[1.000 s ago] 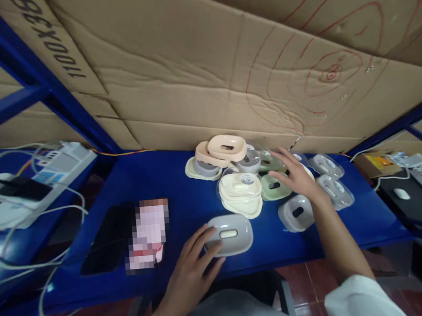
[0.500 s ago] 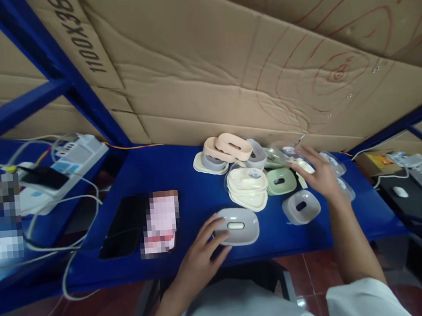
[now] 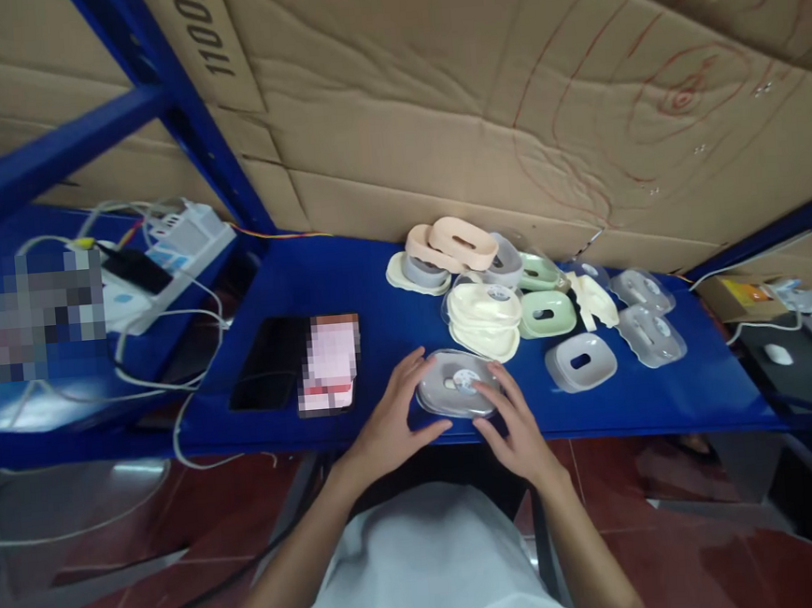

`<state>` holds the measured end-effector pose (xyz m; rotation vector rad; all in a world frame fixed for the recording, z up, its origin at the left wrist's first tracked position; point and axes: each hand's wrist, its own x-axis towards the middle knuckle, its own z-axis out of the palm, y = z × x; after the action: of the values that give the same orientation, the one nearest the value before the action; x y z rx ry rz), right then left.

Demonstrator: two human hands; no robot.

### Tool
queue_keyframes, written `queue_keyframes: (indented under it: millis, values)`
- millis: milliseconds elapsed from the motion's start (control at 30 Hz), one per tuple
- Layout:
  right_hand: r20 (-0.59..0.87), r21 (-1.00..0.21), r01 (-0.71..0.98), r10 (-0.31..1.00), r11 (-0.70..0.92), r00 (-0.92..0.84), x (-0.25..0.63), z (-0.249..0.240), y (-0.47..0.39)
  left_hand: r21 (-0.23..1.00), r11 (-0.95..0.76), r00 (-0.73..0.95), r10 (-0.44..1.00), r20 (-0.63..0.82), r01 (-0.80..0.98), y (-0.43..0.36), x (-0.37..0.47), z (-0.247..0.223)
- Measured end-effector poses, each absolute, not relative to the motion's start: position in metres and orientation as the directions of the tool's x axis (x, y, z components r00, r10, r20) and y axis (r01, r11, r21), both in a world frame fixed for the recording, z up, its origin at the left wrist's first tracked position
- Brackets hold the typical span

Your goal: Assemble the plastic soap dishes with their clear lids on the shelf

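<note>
A grey soap dish [image 3: 433, 403] lies near the table's front edge, with a clear lid [image 3: 446, 376] bearing a round label over it. Whether the lid is fully seated cannot be made out. My left hand [image 3: 390, 416] curves around the dish's left side, fingertips at the rim and thumb in front. From the right, my right hand [image 3: 521, 431] grips the lid's edge, with fingers on top and thumb at the front. Just behind are stacked cream dishes [image 3: 484, 317] and a green dish [image 3: 547, 313]. Another grey dish [image 3: 580, 362] stands to the right.
Peach dishes [image 3: 463, 243] are piled at the back. Transparent lids [image 3: 651, 333] lie at the right, beside cream pieces [image 3: 592, 299]. On the left are a phone [image 3: 330, 361] and a dark flat object [image 3: 266, 362]. A power strip [image 3: 186, 242] with cables lies farther left.
My right hand has come from the back right to the grey soap dish, and a clear labelled lid is now over it. My left hand stays at the dish. The camera view has shifted.
</note>
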<state>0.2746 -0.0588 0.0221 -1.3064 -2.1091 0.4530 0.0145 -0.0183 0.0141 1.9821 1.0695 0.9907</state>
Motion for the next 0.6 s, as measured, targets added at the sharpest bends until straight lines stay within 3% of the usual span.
queue_keyframes:
  millis: [267, 600]
  values:
    - [0.193, -0.566, 0.673, 0.871, 0.476, -0.453, 0.293, 0.039, -0.033, 0.807, -0.402, 0.344, 0.901, 0.264, 0.433, -0.02, 0.018, 0.007]
    - [0.297, -0.489, 0.713, 0.864, 0.503, -0.406, 0.283, 0.023, -0.036, 0.778, -0.438, 0.343, 0.889, 0.302, 0.451, -0.016, 0.014, 0.008]
